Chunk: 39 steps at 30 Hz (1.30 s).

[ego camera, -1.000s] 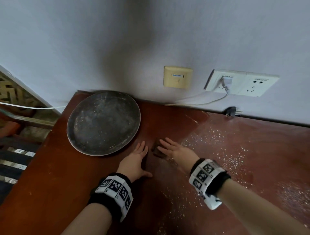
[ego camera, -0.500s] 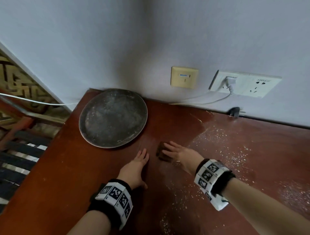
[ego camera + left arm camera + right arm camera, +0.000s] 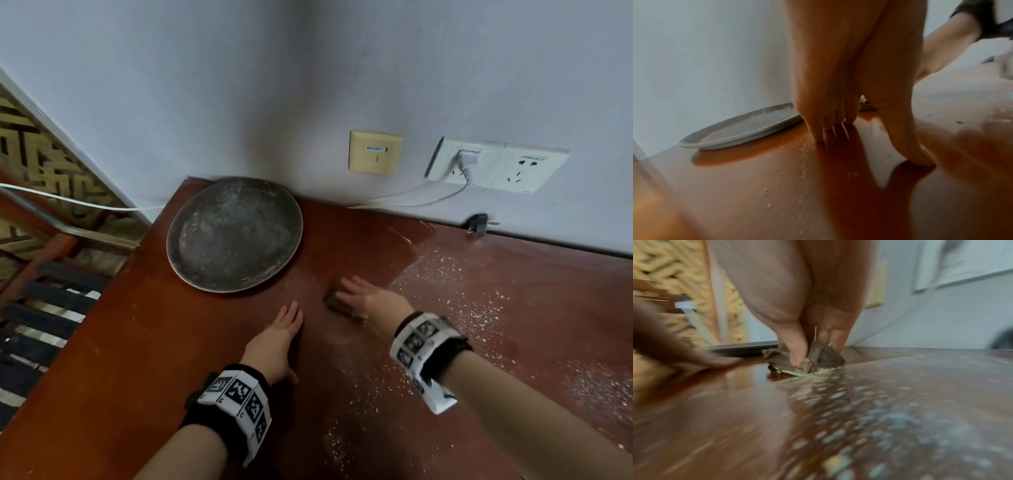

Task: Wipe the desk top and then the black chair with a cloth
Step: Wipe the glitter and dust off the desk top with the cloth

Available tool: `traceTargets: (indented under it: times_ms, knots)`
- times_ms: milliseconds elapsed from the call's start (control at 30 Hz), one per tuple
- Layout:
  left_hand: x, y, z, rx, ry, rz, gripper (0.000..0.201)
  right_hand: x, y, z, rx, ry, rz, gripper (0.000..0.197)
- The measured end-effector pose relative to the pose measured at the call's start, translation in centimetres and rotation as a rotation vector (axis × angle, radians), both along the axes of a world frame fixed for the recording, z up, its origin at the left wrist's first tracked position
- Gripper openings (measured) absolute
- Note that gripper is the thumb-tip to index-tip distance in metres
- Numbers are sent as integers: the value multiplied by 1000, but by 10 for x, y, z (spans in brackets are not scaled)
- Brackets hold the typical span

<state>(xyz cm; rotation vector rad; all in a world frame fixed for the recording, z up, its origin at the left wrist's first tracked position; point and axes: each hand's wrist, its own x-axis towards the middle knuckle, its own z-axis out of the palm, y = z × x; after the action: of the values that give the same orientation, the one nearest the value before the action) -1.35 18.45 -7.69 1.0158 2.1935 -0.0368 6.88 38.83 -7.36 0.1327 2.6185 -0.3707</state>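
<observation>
Head view: your hands on the desk top [image 3: 137, 342].
Right hand [image 3: 370, 299] presses the cloth [image 3: 337, 303] flat-fingered; left hand [image 3: 277, 342] spread flat, plate [image 3: 234, 234] at 11 o'clock.

The desk top [image 3: 144, 342] in front of me was glossy reddish-brown wood, pushed up against the wall. 1 round, dusty grey tray [image 3: 235, 234] lay flat near its far left corner. A black plug [image 3: 479, 222] sat at the back edge by the wall. White crumbs [image 3: 455, 294] were scattered over the right half, thick in places, while the left half looked mostly bare and shiny. My left hand [image 3: 274, 346] rested flat on the wood, and my right hand [image 3: 371, 298] pressed a small dark cloth [image 3: 337, 301] onto it just beside the tray.
</observation>
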Motion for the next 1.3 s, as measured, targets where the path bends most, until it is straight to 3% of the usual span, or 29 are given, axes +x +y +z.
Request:
traceTargets:
  times_ms: [67,133,200,267,333,400,500,633,800,867,933,1067,1133,1200,1300]
  knots:
    - [1,1,0,-5,1,8,121,-3,21,1,17,20,-180,69]
    - [2,2,1,-10,1,16,121,2,16,-2,59,73,-241,73]
    - [3,3,2,-6,7,25,120,17,-13,-4,7,79,-124,69]
    - [4,3,1,-2,20,26,120,38,-48,-7,-72,201,75,58]
    - [4,4,2,-8,33,19,120,56,-70,-6,-112,292,167,55]
    - [5,4,3,-16,35,17,119,55,-59,-7,-110,195,190,57]
    - [7,5,5,-30,38,22,118,32,-6,0,-15,14,-30,65]
    - [9,4,3,-51,60,16,117,28,33,-4,79,95,-320,70]
    - [9,3,2,-46,69,8,117,64,-37,-3,-19,86,48,74]
    - [9,4,2,-49,67,10,118,66,-32,0,-45,59,76,75]
    - [9,5,2,-52,72,9,117,56,-2,1,-3,20,-15,69]
    - [12,4,4,-52,76,15,114,51,42,-3,61,131,-370,65]
    - [13,3,4,-48,71,16,112,55,24,-2,93,244,-284,66]
    - [12,1,2,-40,64,19,110,65,-13,-5,89,364,-61,64]
    - [13,-5,1,-35,50,14,105,90,-44,-6,-15,119,87,69]
